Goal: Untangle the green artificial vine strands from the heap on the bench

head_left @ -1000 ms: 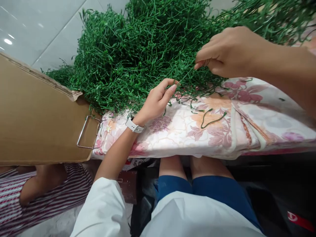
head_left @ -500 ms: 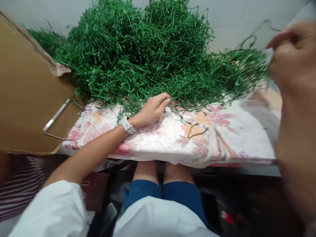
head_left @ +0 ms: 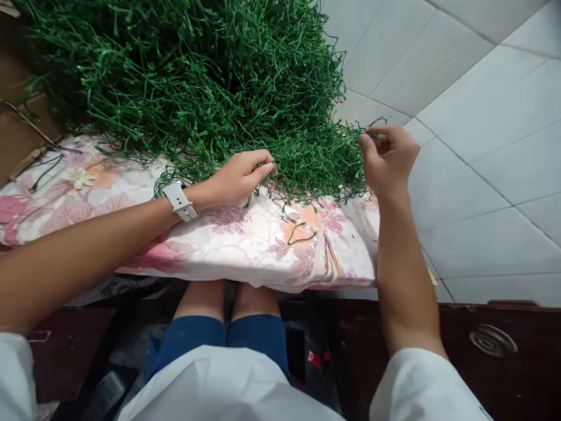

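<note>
A big heap of thin green stems (head_left: 210, 82) lies along the back of a flower-patterned cloth (head_left: 245, 251). At the heap's front edge, my left hand (head_left: 245, 174) is closed, thumb against the fingers; what it grips, if anything, is hidden. A white watch is on that wrist. My right hand (head_left: 388, 149) is raised at the right end of the heap, fingers curled and pinched at a thin dark stem (head_left: 377, 121). One loose bent stem (head_left: 301, 237) lies on the cloth in front.
A cardboard box (head_left: 15, 134) with a metal wire handle stands at the far left. White wall tiles (head_left: 482, 134) rise behind and to the right. Below right is a dark wooden surface (head_left: 460, 356) with a round metal piece (head_left: 493, 340).
The view has turned to the right. My right hand has come in closer from the far right edge, and its whole forearm now shows. My left hand stays closed at the heap's edge.
</note>
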Motion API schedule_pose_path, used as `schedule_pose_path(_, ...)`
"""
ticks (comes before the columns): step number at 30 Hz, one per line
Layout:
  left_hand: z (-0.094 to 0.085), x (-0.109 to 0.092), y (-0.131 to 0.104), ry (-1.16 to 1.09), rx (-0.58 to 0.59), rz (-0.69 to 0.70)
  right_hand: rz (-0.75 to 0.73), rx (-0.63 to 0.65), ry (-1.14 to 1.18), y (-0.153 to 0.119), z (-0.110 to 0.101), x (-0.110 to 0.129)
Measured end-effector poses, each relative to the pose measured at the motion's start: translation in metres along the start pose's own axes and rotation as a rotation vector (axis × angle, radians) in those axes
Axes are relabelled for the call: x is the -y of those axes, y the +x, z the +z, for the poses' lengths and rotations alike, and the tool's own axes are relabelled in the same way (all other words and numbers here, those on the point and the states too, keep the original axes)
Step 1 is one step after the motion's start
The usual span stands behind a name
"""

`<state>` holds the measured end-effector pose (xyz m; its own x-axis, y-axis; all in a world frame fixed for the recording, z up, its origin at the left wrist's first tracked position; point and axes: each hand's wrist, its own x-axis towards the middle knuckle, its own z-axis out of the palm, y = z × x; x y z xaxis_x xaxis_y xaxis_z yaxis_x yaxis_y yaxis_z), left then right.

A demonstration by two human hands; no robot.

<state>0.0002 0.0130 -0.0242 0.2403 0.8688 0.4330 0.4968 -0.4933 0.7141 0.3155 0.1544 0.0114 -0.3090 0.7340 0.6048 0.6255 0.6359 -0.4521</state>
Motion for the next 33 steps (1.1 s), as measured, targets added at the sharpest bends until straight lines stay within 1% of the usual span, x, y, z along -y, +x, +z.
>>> schedule_pose_path(3, 0.0, -0.001, 0.0, 0.0, 0.003, -0.004, -0.012, -0.144, -0.017, -0.001, 0.002, 0.004)
schedule_pose_path(11, -0.006, -0.013, -0.002, 0.008, 0.005, -0.015, -0.112, -0.166, -0.044, -0.004, 0.007, 0.006)
schedule_pose_path(15, -0.005, -0.011, -0.001, 0.015, 0.021, -0.015, -0.105, -0.136, -0.083, -0.004, 0.005, 0.003)
schedule_pose_path(18, -0.004, -0.008, -0.001, 0.018, 0.027, -0.011, -0.086, -0.057, -0.059, -0.005, 0.007, -0.001)
schedule_pose_path(23, -0.006, -0.01, 0.0, -0.006, 0.011, -0.013, -0.126, 0.077, 0.039, -0.011, 0.023, -0.001)
schedule_pose_path(26, -0.007, -0.011, 0.001, -0.048, -0.007, -0.027, -0.191, 0.162, 0.178, -0.015, 0.034, 0.008)
schedule_pose_path(28, -0.007, -0.01, 0.001, -0.09, -0.007, -0.047, -0.232, 0.18, 0.26, -0.017, 0.037, 0.017)
schedule_pose_path(30, -0.007, -0.01, 0.001, -0.137, 0.002, -0.072, -0.3, 0.136, 0.284, -0.018, 0.039, 0.029)
schedule_pose_path(33, -0.006, -0.01, 0.001, -0.19, 0.017, -0.094, -0.449, 0.024, 0.247, -0.023, 0.042, 0.051)
